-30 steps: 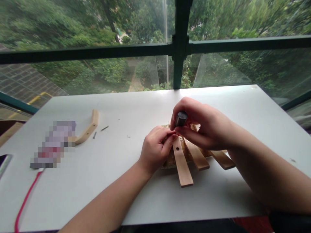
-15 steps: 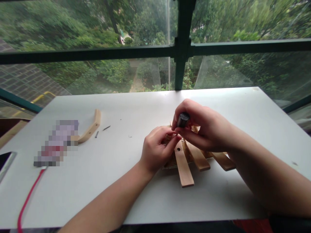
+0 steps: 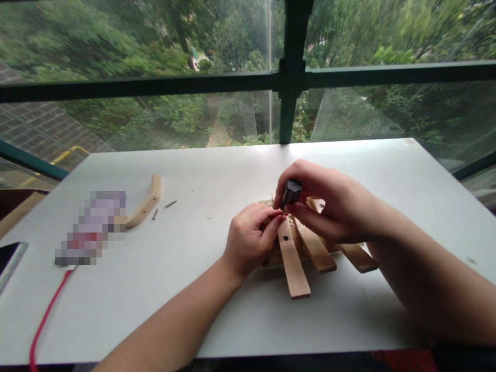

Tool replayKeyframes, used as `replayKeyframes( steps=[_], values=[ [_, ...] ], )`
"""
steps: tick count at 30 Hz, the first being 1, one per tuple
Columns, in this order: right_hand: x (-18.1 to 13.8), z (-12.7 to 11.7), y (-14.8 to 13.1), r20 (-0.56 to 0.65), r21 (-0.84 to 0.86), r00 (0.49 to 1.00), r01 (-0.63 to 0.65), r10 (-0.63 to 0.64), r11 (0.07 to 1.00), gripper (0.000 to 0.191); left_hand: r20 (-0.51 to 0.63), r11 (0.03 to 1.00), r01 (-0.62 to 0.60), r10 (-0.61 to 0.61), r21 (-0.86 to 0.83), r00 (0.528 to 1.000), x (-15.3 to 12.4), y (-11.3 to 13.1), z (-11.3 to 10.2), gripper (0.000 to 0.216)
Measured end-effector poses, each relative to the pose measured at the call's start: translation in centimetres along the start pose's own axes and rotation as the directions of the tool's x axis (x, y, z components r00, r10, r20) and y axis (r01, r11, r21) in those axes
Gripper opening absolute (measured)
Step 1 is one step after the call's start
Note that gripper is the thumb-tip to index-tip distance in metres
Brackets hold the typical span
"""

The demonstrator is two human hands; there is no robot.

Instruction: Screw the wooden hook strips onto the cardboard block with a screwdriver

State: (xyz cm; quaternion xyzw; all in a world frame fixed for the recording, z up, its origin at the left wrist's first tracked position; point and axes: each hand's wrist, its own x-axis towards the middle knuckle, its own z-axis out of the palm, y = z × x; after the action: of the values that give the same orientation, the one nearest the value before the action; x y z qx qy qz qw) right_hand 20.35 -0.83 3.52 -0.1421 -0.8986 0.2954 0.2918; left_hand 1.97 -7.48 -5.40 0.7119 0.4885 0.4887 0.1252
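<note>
My right hand [image 3: 325, 206] is closed around the black handle of a screwdriver [image 3: 292, 191], held steeply with its tip down. Right at that tip, the thumb and forefinger of my left hand [image 3: 250, 235] pinch together; whatever lies between them is too small and hidden to name. Below both hands is a wooden strip [image 3: 295, 268] with a dark hole. Beside it, a second wooden strip [image 3: 320, 253] and a third wooden strip [image 3: 360, 258] fan out to the right. All rest on a rough brownish base [image 3: 271, 261], largely covered by my hands.
On the left of the white table [image 3: 186, 299] lies a bent wooden piece [image 3: 145, 209] with holes. Near it are two screws [image 3: 155, 214]. Further left are a blurred-out object [image 3: 93, 227], a red cord [image 3: 48, 315] and a dark-screened device [image 3: 11, 261]. A window frame [image 3: 290, 77] stands behind.
The screwdriver handle has tilted and turned slightly in my right fingers. A hole on a strip by my right hand now shows. My left hand stays almost in place.
</note>
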Motion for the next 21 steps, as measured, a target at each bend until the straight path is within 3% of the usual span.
replayKeyframes(
  steps=[7,12,17,21],
  values=[
    [0.08,0.52,0.68,-0.082,-0.053,0.996,-0.023,0.018,0.998,0.02,0.023,0.998,-0.067,0.068,-0.015,0.997,-0.12,-0.28,-0.03,0.011],
    [0.07,0.79,0.61,-0.096,-0.066,0.995,-0.038,0.032,0.997,0.022,-0.052,1.0,-0.009,0.008,-0.019,0.999,-0.03,-0.39,0.0,0.01],
    [0.26,0.76,0.37,-0.127,-0.124,0.991,-0.058,0.042,0.991,0.022,-0.049,1.0,-0.012,0.011,-0.017,0.999,0.05,-0.25,-0.02,0.006],
    [0.23,0.4,0.08,-0.042,0.007,0.999,-0.025,0.025,1.0,0.033,-0.024,0.999,-0.037,0.036,-0.022,0.999,0.04,-0.13,-0.11,0.007]
  ],
)
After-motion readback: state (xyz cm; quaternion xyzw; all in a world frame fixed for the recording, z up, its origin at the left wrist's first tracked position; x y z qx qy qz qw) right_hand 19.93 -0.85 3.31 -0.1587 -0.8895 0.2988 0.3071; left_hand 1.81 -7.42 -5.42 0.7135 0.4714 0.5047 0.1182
